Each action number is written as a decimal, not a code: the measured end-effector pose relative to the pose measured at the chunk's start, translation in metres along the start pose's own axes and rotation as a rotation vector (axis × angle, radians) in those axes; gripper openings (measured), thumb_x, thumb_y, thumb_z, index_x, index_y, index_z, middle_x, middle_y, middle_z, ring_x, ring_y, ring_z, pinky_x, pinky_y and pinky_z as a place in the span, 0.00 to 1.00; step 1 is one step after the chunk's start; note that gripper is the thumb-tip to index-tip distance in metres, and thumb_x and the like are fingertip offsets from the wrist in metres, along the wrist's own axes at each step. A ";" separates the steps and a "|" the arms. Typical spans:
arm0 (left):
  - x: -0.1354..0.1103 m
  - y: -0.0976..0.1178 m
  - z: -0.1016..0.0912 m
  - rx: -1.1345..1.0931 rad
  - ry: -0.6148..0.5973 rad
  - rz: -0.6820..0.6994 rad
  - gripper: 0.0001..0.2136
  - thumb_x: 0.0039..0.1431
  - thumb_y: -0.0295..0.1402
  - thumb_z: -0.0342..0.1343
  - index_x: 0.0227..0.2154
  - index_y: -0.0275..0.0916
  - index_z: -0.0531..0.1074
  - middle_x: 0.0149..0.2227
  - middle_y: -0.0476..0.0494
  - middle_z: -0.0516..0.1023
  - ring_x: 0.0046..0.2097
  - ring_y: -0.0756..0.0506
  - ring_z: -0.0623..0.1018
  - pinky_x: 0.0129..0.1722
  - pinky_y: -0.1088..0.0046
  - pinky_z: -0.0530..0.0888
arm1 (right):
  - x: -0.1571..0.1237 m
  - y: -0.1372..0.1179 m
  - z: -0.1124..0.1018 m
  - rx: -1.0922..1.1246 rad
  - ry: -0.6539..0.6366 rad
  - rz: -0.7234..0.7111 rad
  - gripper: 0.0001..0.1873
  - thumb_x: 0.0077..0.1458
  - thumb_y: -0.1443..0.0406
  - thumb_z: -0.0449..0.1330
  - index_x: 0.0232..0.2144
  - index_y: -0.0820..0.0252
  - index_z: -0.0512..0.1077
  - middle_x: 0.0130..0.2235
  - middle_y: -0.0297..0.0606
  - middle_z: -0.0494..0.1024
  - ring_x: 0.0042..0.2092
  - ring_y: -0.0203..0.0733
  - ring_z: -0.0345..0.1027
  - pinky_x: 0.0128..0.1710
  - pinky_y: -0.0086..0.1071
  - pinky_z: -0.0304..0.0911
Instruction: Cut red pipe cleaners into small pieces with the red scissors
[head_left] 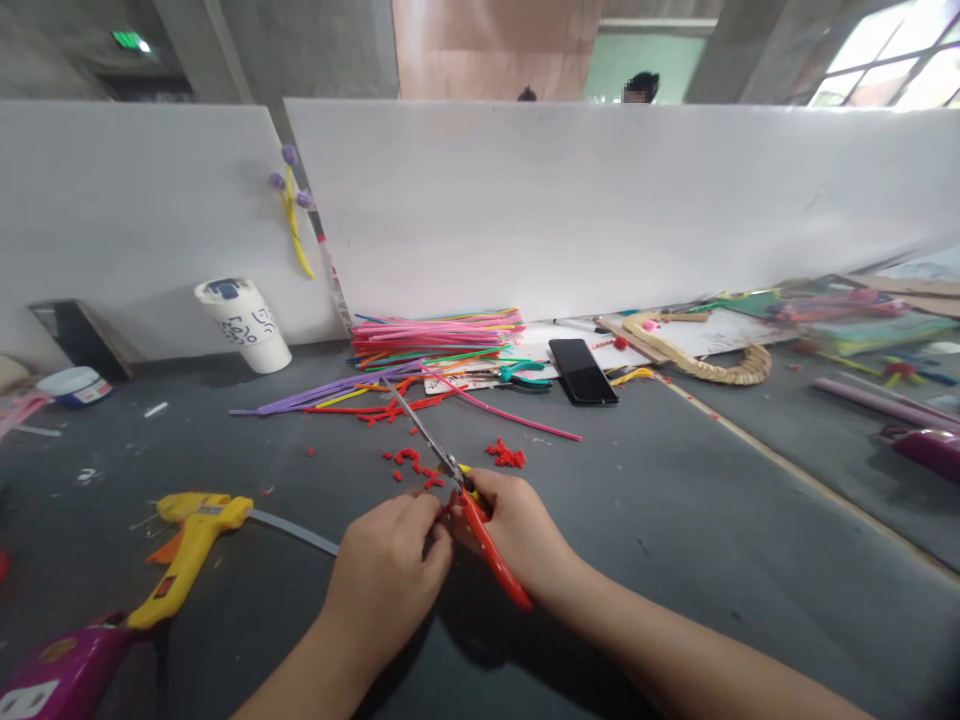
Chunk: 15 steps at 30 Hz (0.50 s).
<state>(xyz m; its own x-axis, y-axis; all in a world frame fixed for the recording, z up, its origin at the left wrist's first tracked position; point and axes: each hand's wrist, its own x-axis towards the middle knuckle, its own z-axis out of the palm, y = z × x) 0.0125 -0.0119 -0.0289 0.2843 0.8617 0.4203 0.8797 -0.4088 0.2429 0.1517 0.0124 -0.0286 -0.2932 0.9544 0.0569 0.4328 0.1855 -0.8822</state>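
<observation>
A: By what is the dark tabletop (675,520) backed?

B: A white partition (562,200) is stood along its far side.

A: And the hands?

B: The left hand (394,550) and the right hand (521,520) are held close together over the near middle. The left fingers are curled inward, but their tips are partly hidden; whether anything is pinched by them cannot be told.

A: What is laid out next in size?

B: A mostly pink bundle of fuzzy stems (435,335) is heaped against the partition. To the left of the hands, a yellow glue gun (187,560) is laid on its side.

A: Where are the orange-handled scissors (491,555) to be found?

B: In the right hand, with its fingers wrapped around the handles. The blades are pointed away, toward the stems.

A: And the smaller things?

B: A black phone (583,372) is placed to the right of the bundle. Smallest of all, red snippets (506,456) are scattered just beyond the hands, some gathered in a little pile.
</observation>
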 end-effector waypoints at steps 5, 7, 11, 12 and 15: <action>0.006 -0.002 -0.007 -0.272 -0.077 -0.142 0.07 0.45 0.26 0.47 0.19 0.38 0.68 0.20 0.48 0.72 0.24 0.49 0.70 0.25 0.75 0.64 | 0.001 -0.002 -0.003 0.077 -0.048 -0.029 0.01 0.39 0.70 0.52 0.19 0.62 0.61 0.19 0.28 0.61 0.22 0.29 0.53 0.19 0.21 0.50; 0.010 -0.006 -0.011 -0.539 -0.204 -0.260 0.06 0.43 0.25 0.47 0.19 0.38 0.68 0.19 0.50 0.71 0.22 0.51 0.69 0.23 0.77 0.64 | 0.001 -0.005 -0.008 0.129 -0.127 -0.012 0.03 0.37 0.72 0.51 0.20 0.62 0.61 0.19 0.27 0.61 0.21 0.29 0.56 0.19 0.21 0.51; 0.014 -0.015 -0.016 -1.045 -0.491 -0.505 0.03 0.43 0.26 0.49 0.20 0.36 0.67 0.14 0.54 0.67 0.15 0.55 0.64 0.14 0.81 0.59 | -0.003 -0.014 -0.023 0.348 -0.382 0.065 0.06 0.37 0.74 0.48 0.22 0.61 0.61 0.17 0.27 0.64 0.19 0.31 0.62 0.17 0.21 0.54; 0.014 -0.017 -0.016 -1.133 -0.546 -0.530 0.02 0.43 0.27 0.51 0.19 0.36 0.66 0.13 0.54 0.67 0.14 0.55 0.63 0.13 0.82 0.59 | -0.004 -0.016 -0.027 0.396 -0.443 0.070 0.06 0.38 0.74 0.48 0.22 0.61 0.62 0.16 0.27 0.64 0.19 0.31 0.62 0.17 0.21 0.54; 0.011 -0.019 -0.017 -1.323 -0.664 -0.538 0.04 0.42 0.29 0.54 0.18 0.35 0.66 0.12 0.54 0.67 0.12 0.56 0.62 0.11 0.83 0.59 | -0.006 -0.018 -0.033 0.502 -0.621 0.086 0.06 0.41 0.73 0.48 0.18 0.63 0.62 0.14 0.28 0.65 0.18 0.30 0.61 0.17 0.21 0.55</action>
<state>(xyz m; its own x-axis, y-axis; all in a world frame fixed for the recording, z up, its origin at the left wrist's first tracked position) -0.0072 0.0003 -0.0135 0.4831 0.8145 -0.3212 0.0862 0.3208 0.9432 0.1735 0.0106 0.0020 -0.7608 0.6286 -0.1612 0.0840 -0.1508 -0.9850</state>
